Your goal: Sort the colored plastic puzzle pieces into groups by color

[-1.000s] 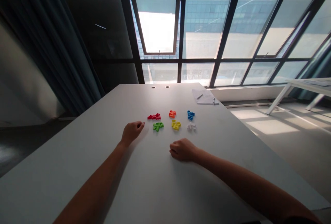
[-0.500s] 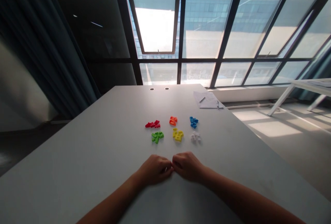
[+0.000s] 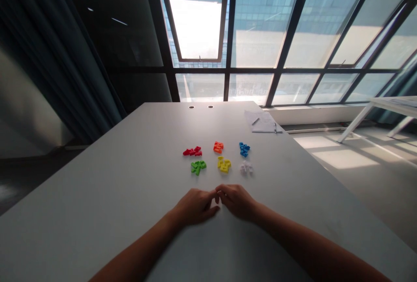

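The tabletop (image 3: 130, 177) carries six plastic-piece clusters, one each: red cluster (image 3: 192, 151), orange cluster (image 3: 218, 147), blue cluster (image 3: 244, 149), green cluster (image 3: 198, 167), yellow cluster (image 3: 224, 165), white cluster (image 3: 246, 168), plus one left hand (image 3: 195, 207), one right hand (image 3: 237, 201), one sheaf of paper (image 3: 263, 122), one pen (image 3: 255, 121) and two round holes (image 3: 191, 107).

A pen (image 3: 255, 121) lies on papers (image 3: 265, 126) near the far edge of the table (image 3: 107, 177).

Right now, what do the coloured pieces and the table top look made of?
The coloured pieces look like plastic, perhaps moulded or printed: solid saturated colour, low sheen; too small to be sure. The table top seems laminate or painted board: smooth, even pale grey, faint soft sheen.
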The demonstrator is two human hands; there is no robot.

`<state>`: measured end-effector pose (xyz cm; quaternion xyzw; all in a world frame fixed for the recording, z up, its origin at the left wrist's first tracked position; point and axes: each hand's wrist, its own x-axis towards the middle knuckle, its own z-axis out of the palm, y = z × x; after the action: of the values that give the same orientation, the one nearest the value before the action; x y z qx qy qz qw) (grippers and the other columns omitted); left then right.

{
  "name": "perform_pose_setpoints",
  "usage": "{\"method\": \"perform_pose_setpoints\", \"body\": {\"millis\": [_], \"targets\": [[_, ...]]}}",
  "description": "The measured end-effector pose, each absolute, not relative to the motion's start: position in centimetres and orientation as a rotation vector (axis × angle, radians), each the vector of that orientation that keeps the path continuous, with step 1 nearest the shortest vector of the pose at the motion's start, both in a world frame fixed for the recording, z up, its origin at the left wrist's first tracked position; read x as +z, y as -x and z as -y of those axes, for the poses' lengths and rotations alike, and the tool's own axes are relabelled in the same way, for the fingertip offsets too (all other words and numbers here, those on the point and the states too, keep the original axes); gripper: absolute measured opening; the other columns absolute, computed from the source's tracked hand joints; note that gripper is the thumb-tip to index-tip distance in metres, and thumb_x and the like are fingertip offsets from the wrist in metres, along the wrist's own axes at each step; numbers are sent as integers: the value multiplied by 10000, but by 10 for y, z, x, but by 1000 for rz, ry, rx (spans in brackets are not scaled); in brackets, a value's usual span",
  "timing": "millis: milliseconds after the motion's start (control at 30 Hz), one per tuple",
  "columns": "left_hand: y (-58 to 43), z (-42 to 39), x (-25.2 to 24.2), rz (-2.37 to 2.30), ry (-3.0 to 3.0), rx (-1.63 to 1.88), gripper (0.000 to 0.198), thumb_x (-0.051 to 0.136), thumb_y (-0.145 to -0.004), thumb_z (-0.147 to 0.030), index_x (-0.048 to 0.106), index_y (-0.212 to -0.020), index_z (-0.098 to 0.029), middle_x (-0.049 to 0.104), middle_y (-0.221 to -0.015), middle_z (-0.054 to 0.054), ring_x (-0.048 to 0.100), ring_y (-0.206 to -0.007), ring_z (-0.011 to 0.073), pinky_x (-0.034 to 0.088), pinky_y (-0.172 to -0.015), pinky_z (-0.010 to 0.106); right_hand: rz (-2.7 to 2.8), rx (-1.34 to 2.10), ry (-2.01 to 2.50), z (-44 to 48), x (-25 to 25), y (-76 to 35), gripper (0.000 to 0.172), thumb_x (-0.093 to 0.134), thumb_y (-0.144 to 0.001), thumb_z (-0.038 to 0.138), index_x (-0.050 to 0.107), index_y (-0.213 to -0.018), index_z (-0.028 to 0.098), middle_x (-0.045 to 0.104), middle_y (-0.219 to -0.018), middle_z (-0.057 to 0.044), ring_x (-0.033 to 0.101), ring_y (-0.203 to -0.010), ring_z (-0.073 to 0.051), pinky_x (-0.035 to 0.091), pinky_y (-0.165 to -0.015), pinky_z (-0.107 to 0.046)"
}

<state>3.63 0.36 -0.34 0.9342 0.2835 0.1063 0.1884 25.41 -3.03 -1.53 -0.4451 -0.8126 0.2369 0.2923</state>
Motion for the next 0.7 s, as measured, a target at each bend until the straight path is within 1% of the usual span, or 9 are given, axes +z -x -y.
{"method": "perform_pose_setpoints", "body": {"millis": [200, 367, 500, 700], "targets": [[-38, -2, -2, -817, -2737, 218, 266, 536, -962, -385, 603, -1154, -214, 739, -766, -1, 696, -685, 200, 403, -616, 270, 2178, 628, 1189, 32, -14, -255, 193, 505, -970, 135, 653, -863, 196, 726, -817, -19, 620, -691, -139, 392, -671, -232], [-43, -1, 2, -822, -2793, 167, 277, 521, -965, -384, 580, -1160, -196, 742, -787, 30, 708, -703, 225, 398, -607, 280, 2192, 575, 1244, 33, -16, -256, 126, 535, -918, 113, 627, -913, 198, 723, -812, -23, 631, -693, -152, 377, -663, -238], [-46, -2, 3, -831, -2802, 168, 264, 533, -953, -384, 573, -1133, -196, 737, -779, 34, 709, -707, 232, 407, -611, 279, 2177, 589, 1252, 32, -18, -257, 126, 546, -878, 93, 600, -916, 199, 716, -800, -18, 623, -678, -155, 366, -643, -232], [-45, -4, -4, -850, -2832, 215, 231, 504, -968, -350, 563, -1131, -197, 736, -787, 40, 708, -691, 232, 411, -603, 281, 2151, 618, 1214, 30, -15, -256, 104, 522, -894, 126, 592, -869, 198, 677, -733, -6, 555, -620, -140, 341, -615, -231]]}}
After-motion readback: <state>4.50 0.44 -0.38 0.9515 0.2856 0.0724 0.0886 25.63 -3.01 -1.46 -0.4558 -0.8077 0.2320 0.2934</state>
